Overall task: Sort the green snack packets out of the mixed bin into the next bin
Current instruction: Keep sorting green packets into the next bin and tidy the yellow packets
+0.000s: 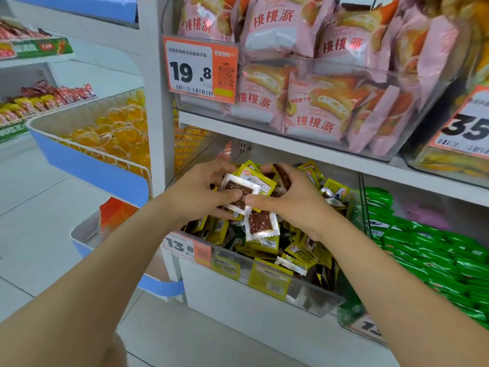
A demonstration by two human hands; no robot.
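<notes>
Obs. from head view, my remote station.

1. Left hand: fingers curled, thumb pressed down, pinching a small stack of brown-filled clear packets above the mixed bin.
2. Right hand: fingers curled over the top of the same stack, thumb meeting it from below, touching the left thumb. Both hands are closed on the stack, neither is free.
3. Yellow packets fill most of the mixed bin.
4. Green snack packets: piled in the next bin, just beside on the right behind a clear divider. Nothing clearly green in either hand. The green tint at the mixed bin's right edge may be a see-through of the divider; cannot tell.

Assessment: I judge the step in hand to be a search, lifting non-target packets to expose what lies under.

Recs:
- Hold the stack w/ one hand only and free the other to rake.
- Set the stack at the left end, away from the divider, so nothing slides over.
- Work the right edge and lower layers, where green is most likely hidden.
- Confirm colour on the wrapper itself, not through the clear wall, before transfer.
- Carry over the divider and place low; a toss risks spill.
</notes>
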